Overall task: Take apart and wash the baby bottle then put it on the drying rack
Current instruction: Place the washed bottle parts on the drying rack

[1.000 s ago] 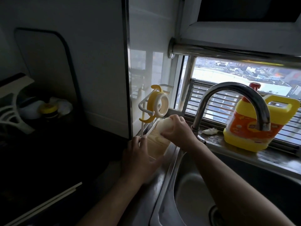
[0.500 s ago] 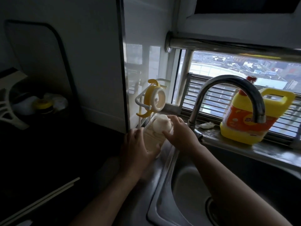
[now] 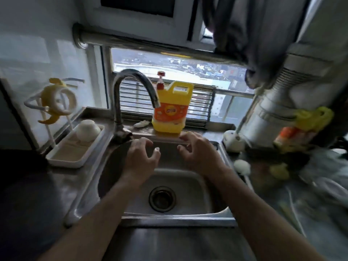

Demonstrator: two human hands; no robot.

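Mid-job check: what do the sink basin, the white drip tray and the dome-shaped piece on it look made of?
Sink basin: brushed stainless steel, judging by its grey sheen and soft reflections. Drip tray: likely white plastic, with a smooth, rounded, matte rim. Dome-shaped piece: probably plastic or silicone, milky and smooth; blur leaves it open.

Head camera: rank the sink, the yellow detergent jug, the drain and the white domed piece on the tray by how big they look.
1. sink, by far the largest
2. yellow detergent jug
3. drain and white domed piece: these look about alike, and the drain is nearer the camera, so I won't rank them.
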